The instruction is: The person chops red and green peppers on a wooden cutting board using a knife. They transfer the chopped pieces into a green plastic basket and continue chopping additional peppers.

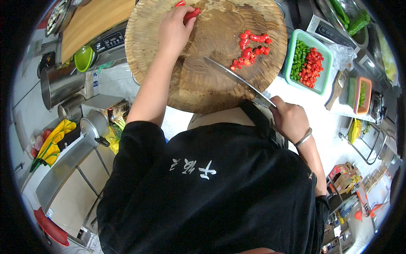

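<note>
On a large round wooden chopping block (pixel 203 92), my left hand (pixel 177 30) has its fingers closed around a red chili pepper (pixel 192 14) near the far left edge. Another piece of red chili (pixel 180 3) lies just beyond it. My right hand (pixel 290 119) grips the handle of a kitchen knife (pixel 241 81), whose blade reaches over the near right part of the block with its tip towards the middle. Cut red chili pieces (pixel 247 54) lie in a loose group on the right side of the block, apart from the blade.
Right of the block, a pale green plastic basket (pixel 328 74) holds chopped green and red chilies. A wooden-handled grater (pixel 336 89) and an orange-rimmed container (pixel 360 109) stand farther right. Green peppers (pixel 358 23) lie in a metal bowl. A green bowl (pixel 84 59) and metal pots (pixel 58 85) are at left.
</note>
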### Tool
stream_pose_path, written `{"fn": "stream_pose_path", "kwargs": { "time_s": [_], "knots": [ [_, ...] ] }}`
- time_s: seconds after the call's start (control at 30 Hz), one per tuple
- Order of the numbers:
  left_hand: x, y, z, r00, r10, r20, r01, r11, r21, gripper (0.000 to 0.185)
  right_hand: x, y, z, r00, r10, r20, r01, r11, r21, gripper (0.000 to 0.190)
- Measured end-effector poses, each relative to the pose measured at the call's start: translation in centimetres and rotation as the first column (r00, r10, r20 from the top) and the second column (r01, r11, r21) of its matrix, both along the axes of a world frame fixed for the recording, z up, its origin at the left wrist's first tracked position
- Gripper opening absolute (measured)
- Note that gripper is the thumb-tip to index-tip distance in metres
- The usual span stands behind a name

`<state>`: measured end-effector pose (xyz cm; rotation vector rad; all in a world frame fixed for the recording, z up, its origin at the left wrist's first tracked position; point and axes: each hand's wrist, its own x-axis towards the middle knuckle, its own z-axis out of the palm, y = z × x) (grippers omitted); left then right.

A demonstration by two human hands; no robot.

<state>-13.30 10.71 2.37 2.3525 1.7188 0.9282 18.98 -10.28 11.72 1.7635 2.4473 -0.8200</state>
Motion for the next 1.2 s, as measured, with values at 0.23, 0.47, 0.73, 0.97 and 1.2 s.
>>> {"fn": "stream_pose_path", "kwargs": {
  "time_s": [0.23, 0.47, 0.73, 0.97, 1.2],
  "knots": [
    [0.7, -3.2, 0.0, 0.975, -0.018, 0.220, 0.052, 0.987, -0.149, 0.020, 0.5, 1.1, -1.0, 0.975, -0.215, -0.049, 0.216, 0.976, 0.011, 0.018],
    [7.0, -12.4, -0.8, 0.933, -0.244, 0.265, 0.273, 0.959, -0.080, 0.015, -1.2, 0.9, -0.9, 0.933, -0.339, -0.121, 0.345, 0.938, 0.036, 0.022],
    [6.1, -13.1, -1.3, 0.888, -0.332, 0.318, 0.344, 0.939, 0.019, 0.020, -2.4, 0.3, 0.6, 0.967, -0.247, -0.061, 0.253, 0.958, 0.135, 0.018],
    [6.1, -12.9, -1.7, 0.883, -0.340, 0.324, 0.343, 0.938, 0.048, 0.022, -2.5, -0.4, 1.0, 0.980, -0.188, 0.072, 0.179, 0.978, 0.111, 0.015],
    [5.9, -13.0, -2.0, 0.893, -0.313, 0.324, 0.321, 0.947, 0.030, 0.021, -2.6, -0.8, 2.3, 0.963, -0.137, 0.232, 0.146, 0.989, -0.023, 0.018]
  ]
}}
